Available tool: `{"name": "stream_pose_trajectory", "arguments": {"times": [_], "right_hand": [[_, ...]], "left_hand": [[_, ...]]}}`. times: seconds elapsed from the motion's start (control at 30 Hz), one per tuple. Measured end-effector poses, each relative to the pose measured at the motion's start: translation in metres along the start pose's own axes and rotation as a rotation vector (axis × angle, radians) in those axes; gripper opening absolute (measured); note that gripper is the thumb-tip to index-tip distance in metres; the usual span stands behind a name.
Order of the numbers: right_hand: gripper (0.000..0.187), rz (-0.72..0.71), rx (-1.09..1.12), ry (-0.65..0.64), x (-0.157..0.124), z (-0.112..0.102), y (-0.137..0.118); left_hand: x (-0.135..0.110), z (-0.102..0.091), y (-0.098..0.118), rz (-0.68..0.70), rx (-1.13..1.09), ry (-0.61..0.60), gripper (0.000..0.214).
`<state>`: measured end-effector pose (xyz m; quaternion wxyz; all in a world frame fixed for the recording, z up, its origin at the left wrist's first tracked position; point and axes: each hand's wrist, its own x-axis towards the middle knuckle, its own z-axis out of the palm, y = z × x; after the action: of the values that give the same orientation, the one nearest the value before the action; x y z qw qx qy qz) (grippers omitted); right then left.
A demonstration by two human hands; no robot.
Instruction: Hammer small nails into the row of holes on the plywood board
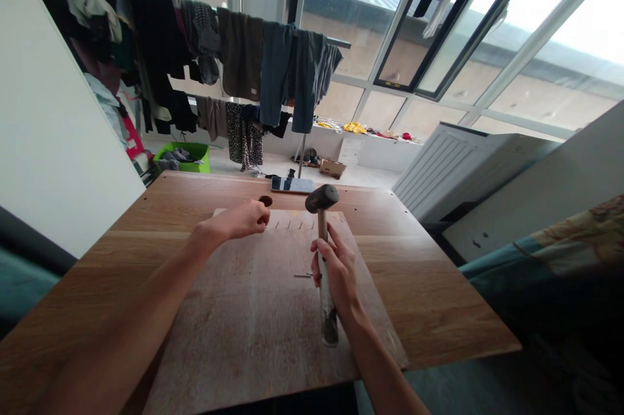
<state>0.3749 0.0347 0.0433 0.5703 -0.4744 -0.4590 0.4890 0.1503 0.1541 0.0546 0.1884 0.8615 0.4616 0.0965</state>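
Note:
My right hand (337,272) is wrapped round the wooden handle of a hammer (322,199), its dark head raised over a thin wooden board (253,311) lying on the table (429,298). My left hand (246,218) is pinched closed at the board's far edge, at the left end of a row of several small nails (292,225) standing in it; what the fingers hold is too small to make out. A loose nail (302,276) lies on the board just left of my right hand.
A phone (292,185) lies at the table's far edge, with a small dark round hole (265,200) near it. Behind stands a clothes rack (253,64) hung with dark garments, a green basket (185,156) on the floor, white panels (463,161) at right.

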Motion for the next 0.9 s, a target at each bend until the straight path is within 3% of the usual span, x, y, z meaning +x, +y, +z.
{"name": "stream_pose_trajectory", "arguments": {"times": [0.3,0.67,0.9], "right_hand": [[0.067,0.022,0.025,-0.049,-0.001,0.005,0.006],[0.066,0.061,0.009,-0.182,-0.005,0.012,0.008],[0.064,0.084,-0.011,-0.326,-0.005,0.022,0.013]], "left_hand": [[0.005,0.013,-0.013,0.027,-0.143,0.02,0.014],[0.002,0.011,-0.021,-0.007,-0.343,-0.013,0.02],[0.003,0.015,-0.027,0.066,-0.356,0.042,0.021]]}}
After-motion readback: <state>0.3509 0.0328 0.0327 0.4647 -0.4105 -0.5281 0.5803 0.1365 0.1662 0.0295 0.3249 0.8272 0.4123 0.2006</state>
